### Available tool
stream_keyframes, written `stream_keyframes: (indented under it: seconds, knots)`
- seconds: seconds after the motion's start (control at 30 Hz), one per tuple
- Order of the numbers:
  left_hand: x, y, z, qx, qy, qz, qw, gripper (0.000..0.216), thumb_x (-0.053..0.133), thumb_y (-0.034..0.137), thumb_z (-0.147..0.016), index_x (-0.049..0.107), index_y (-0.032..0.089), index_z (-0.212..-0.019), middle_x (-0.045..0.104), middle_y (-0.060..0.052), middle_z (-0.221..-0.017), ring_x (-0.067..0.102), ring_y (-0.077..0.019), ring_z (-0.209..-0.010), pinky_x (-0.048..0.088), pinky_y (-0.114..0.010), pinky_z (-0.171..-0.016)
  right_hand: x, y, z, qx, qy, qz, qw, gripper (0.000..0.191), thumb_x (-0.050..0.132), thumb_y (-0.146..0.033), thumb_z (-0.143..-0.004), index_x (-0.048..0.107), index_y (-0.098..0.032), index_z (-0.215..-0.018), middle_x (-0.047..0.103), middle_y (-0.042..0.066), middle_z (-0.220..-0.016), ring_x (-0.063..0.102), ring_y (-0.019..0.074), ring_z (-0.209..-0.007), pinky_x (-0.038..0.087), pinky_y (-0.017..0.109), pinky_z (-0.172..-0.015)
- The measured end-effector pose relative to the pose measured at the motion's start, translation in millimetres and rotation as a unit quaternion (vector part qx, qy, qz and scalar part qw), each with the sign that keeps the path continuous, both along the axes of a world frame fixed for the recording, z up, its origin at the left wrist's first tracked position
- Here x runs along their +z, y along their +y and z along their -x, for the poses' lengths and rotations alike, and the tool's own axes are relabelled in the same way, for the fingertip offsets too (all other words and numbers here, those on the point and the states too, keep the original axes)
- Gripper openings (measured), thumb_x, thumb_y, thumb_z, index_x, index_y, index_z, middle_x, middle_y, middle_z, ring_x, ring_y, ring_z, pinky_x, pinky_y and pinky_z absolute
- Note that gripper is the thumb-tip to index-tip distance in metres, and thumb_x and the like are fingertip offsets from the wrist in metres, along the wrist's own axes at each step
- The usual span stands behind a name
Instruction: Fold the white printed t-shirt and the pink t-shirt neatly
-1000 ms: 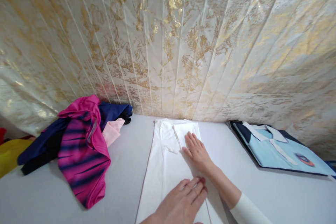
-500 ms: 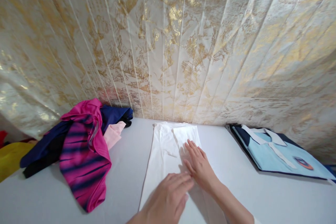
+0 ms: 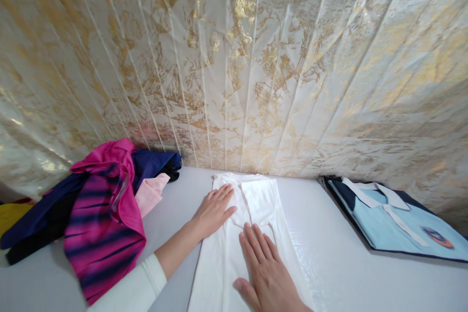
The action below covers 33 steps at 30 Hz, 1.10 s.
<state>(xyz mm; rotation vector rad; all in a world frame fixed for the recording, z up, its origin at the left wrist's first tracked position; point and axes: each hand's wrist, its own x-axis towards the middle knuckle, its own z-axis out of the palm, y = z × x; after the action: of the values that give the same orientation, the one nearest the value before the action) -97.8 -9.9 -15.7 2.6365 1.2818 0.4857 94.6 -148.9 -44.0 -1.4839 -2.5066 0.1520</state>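
A white garment (image 3: 215, 273), folded into a long narrow strip, lies in front of me on the table. Its far end shows folded-in layers and some wrinkles; which kind of garment it is I cannot tell. My left hand (image 3: 215, 208) rests flat on the upper left part of the cloth, fingers stretched out. Closer to me, my right hand (image 3: 261, 265) lies on the right half with its fingers extended and thumb apart. Neither hand grips anything.
To the left sits a loose heap of clothes: a pink and navy striped shirt (image 3: 109, 239), a pale pink piece (image 3: 151, 195) and dark blue cloth (image 3: 155, 163). On the right lies a folded light blue polo shirt (image 3: 387, 219). A gold-patterned curtain (image 3: 234, 83) hangs behind the white tabletop (image 3: 340, 278).
My left hand has moved forward and left onto the cloth's upper left side. My right hand has drawn back toward me. The view has shifted slightly.
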Motion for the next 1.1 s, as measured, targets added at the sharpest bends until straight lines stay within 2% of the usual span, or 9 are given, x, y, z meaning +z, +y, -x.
stream_keyframes:
  seconds: [0.13,0.23,0.33,0.43,0.53,0.73,0.9,1.0,1.1]
  knots:
    - [9.9,33,14,0.045,-0.01,-0.007,0.999,0.038,0.036,0.02,-0.099,0.046,0.022,-0.136,0.049,-0.008,-0.142,0.041,-0.0213,-0.132,0.031,-0.039,-0.107,3.5,2,1,-0.001,-0.009,0.021,1.0,0.079,0.052,-0.051,-0.089,0.021,-0.013,-0.151,0.009,0.014,-0.154,0.012,0.0378,-0.142,0.027,0.057,-0.112]
    - [21.5,67,25,0.072,-0.007,-0.004,0.997,0.033,0.04,0.011,-0.096,0.058,0.02,-0.122,0.058,-0.009,-0.127,0.049,-0.0229,-0.121,0.037,-0.04,-0.103,5.3,2,2,-0.002,-0.01,0.037,0.999,0.08,0.053,-0.051,-0.088,0.021,-0.012,-0.15,0.007,0.014,-0.154,0.012,0.0384,-0.142,0.027,0.056,-0.112]
    - [28.3,95,31,0.051,0.016,0.02,0.998,0.02,0.053,0.022,-0.096,0.061,0.018,-0.114,0.059,-0.008,-0.119,0.056,-0.0226,-0.109,0.046,-0.042,-0.094,4.0,2,1,0.0,-0.003,0.033,0.999,0.08,0.05,-0.053,-0.089,0.021,-0.011,-0.15,0.006,0.013,-0.154,0.012,0.0379,-0.142,0.027,0.055,-0.113]
    - [32.9,113,32,0.031,0.051,0.049,0.997,0.031,0.059,0.033,-0.094,0.056,0.016,-0.12,0.057,-0.009,-0.121,0.06,-0.0227,-0.101,0.052,-0.043,-0.085,1.4,2,-1,0.005,0.007,0.015,1.0,0.081,0.048,-0.055,-0.091,0.014,-0.015,-0.152,0.005,0.01,-0.155,0.012,0.0359,-0.143,0.026,0.053,-0.114]
    - [39.1,122,30,0.024,0.09,0.068,0.993,0.03,0.058,0.033,-0.095,0.056,0.017,-0.121,0.057,-0.009,-0.121,0.061,-0.0222,-0.1,0.053,-0.042,-0.084,0.1,1,-2,0.007,0.012,0.012,1.0,0.083,0.049,-0.056,-0.09,0.01,-0.017,-0.152,0.003,0.009,-0.155,0.012,0.0359,-0.143,0.025,0.052,-0.114]
    - [44.2,118,13,0.049,0.151,0.053,0.986,0.03,0.057,0.033,-0.095,0.056,0.017,-0.121,0.057,-0.009,-0.121,0.06,-0.0222,-0.101,0.052,-0.042,-0.084,0.5,2,-3,0.012,0.012,0.041,0.999,0.082,0.043,-0.059,-0.091,0.009,-0.015,-0.152,0.001,0.011,-0.155,0.009,0.0373,-0.143,0.023,0.054,-0.114]
    - [45.3,106,2,0.088,0.16,0.02,0.983,0.031,0.058,0.033,-0.095,0.056,0.017,-0.121,0.057,-0.009,-0.121,0.061,-0.0223,-0.1,0.053,-0.042,-0.084,0.1,2,-3,0.01,0.01,0.044,0.999,0.08,0.043,-0.057,-0.092,0.009,-0.016,-0.152,0.0,0.011,-0.155,0.007,0.0367,-0.143,0.021,0.054,-0.114]
    - [48.1,92,-4,0.1,0.144,-0.015,0.984,0.031,0.058,0.034,-0.094,0.056,0.017,-0.121,0.057,-0.009,-0.121,0.06,-0.0226,-0.101,0.052,-0.043,-0.084,-1.3,2,-2,0.007,0.011,0.041,0.999,0.081,0.045,-0.056,-0.091,0.012,-0.014,-0.152,0.002,0.011,-0.156,0.008,0.0369,-0.143,0.021,0.053,-0.115]
    - [46.6,65,-15,0.092,0.115,-0.046,0.988,0.02,0.052,0.021,-0.096,0.058,0.017,-0.115,0.06,-0.008,-0.116,0.059,-0.0211,-0.104,0.049,-0.039,-0.09,2.7,2,-3,0.012,0.023,0.048,0.999,0.08,0.048,-0.055,-0.09,0.02,-0.012,-0.152,0.007,0.013,-0.156,0.01,0.0374,-0.143,0.022,0.054,-0.114]
